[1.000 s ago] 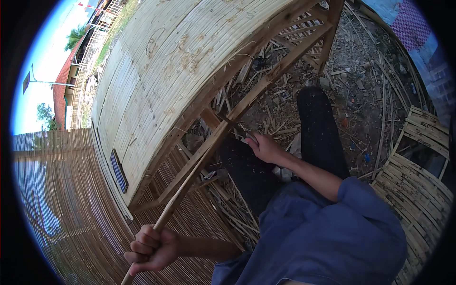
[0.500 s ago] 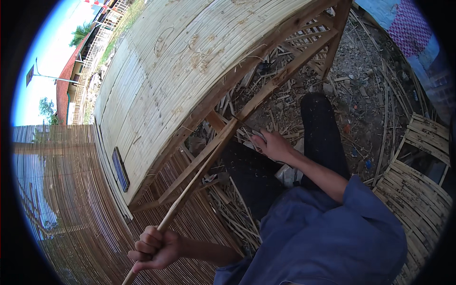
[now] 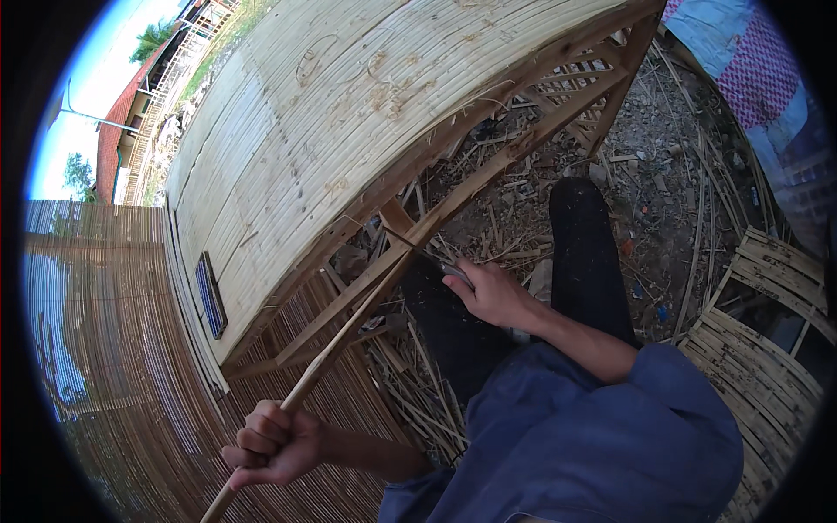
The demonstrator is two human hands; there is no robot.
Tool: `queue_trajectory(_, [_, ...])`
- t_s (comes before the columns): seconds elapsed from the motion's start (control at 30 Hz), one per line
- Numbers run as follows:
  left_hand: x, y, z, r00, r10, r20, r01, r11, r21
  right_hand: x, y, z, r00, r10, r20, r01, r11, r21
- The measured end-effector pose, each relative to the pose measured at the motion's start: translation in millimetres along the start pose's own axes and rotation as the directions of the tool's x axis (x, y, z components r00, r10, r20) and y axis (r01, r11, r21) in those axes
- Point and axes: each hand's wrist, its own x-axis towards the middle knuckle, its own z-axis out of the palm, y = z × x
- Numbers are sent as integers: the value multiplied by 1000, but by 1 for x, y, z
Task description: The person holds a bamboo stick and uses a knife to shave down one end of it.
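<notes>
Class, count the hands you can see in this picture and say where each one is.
2. The left hand grips a long bamboo stick near the lower left; the right hand holds a knife against it at centre.

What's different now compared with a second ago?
Little has changed. The right hand, holding what looks like a knife, has slid a bit up along the bamboo stick toward the frame. The left hand keeps its grip on the stick's lower end. The woven panel stayed put.
</notes>
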Motion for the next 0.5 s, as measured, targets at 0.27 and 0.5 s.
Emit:
queue_trajectory(0.27, [-8, -4, 15, 997, 14, 74, -13, 1000, -14, 22, 67, 5, 980, 33, -198, -45, 997, -56])
queue_trajectory(0.5, [1, -1, 13, 996, 18, 89, -17, 1000, -6, -5, 1, 3, 979, -199, 31, 199, 980, 10])
